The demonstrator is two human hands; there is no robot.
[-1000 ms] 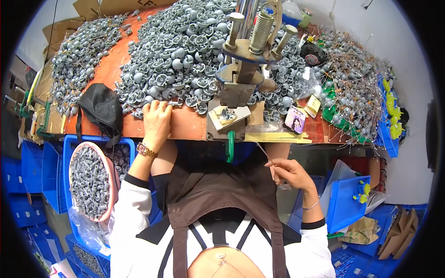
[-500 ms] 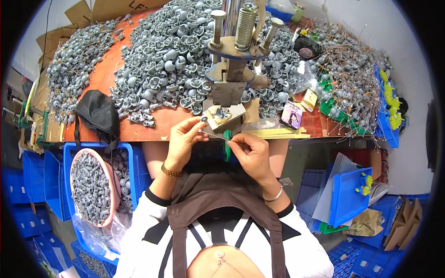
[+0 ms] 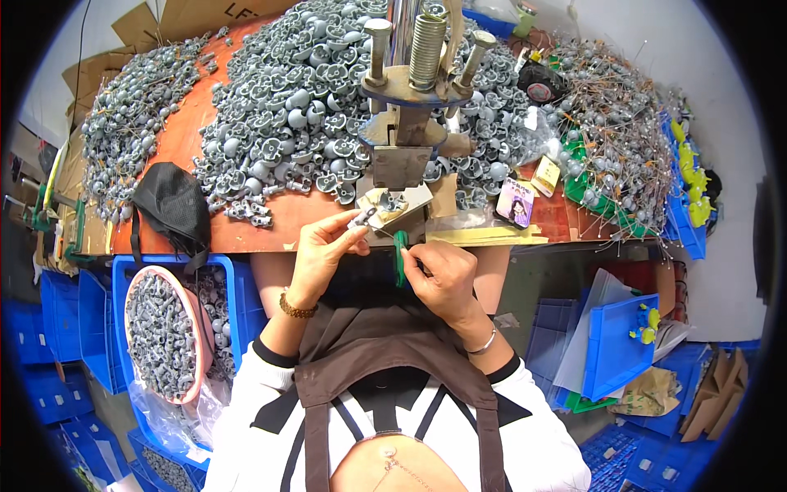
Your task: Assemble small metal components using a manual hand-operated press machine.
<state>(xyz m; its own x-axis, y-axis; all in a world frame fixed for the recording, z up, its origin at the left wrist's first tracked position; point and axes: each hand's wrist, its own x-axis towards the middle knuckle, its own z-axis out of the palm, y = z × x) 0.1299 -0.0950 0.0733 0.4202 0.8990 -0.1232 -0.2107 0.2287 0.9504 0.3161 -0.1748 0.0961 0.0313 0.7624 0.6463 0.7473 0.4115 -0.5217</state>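
Note:
A small grey plastic part is pinched in the fingertips of my left hand, just left of the metal fixture block. This fixture sits under the square ram of a press, with a small grey piece on it. My right hand is closed at the table's front edge, beside a green ring-shaped thing. Whatever its curled fingers hold is hidden.
A big heap of grey plastic half-shells covers the table behind the press. Wired grey parts lie at the right. A black cap-like cloth thing hangs over the left edge, above a pink basket of small grey parts.
The thin rod that stretched between my hands no longer shows. My left hand has turned the grey part up toward the fixture, and my right fingers have curled in more.

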